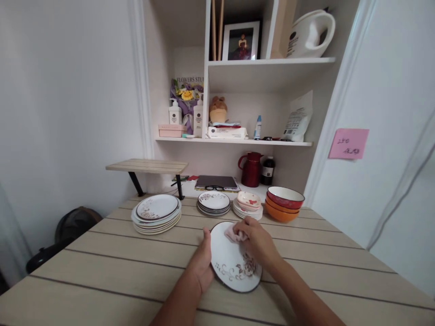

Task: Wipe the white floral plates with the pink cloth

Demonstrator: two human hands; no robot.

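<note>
A white plate [231, 267] with a brown flower pattern and a dark rim is tilted up from the wooden table [102, 267]. My left hand [204, 265] grips its left edge, thumb over the rim. My right hand [256, 240] is closed on a small pink cloth [233, 234] and presses it against the plate's upper face.
Behind are a stack of large patterned plates [156, 213], a smaller plate stack [214, 202], a pile of small dishes with a pink one on top [248, 203], and stacked red and orange bowls [283, 203]. Shelves, a red jug [251, 170] and a tablet [217, 182] stand at the back.
</note>
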